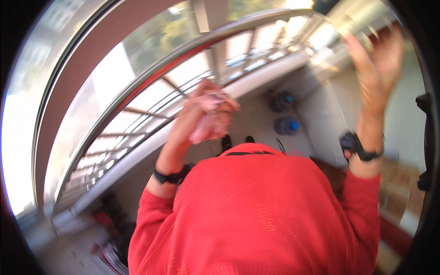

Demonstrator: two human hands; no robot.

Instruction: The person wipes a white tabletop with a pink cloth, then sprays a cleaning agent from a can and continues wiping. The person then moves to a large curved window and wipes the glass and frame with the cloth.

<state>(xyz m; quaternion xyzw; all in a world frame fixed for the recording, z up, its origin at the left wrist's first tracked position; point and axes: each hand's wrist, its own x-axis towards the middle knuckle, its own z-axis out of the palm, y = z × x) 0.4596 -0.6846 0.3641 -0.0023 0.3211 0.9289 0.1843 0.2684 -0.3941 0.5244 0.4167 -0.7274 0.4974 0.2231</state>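
A crumpled pink cloth (213, 118) is bunched in my left hand (189, 110), in front of my chest and close to the metal handrail (151, 72). My right hand (380, 70) is raised at the upper right, its thumb apart from the fingers. No object shows in it, though motion blurs the fingertips and I cannot tell whether they touch the pale surface behind them. Each wrist wears a black strap, and the right one carries a small dark device (349, 142).
A curved window frame (56, 86) and a barred railing line the left. Two large water bottles (287, 126) with blue caps stand on the floor by the wall (319, 113). Cardboard boxes (395, 192) sit at the right. Blurred items (111, 256) lie at the lower left.
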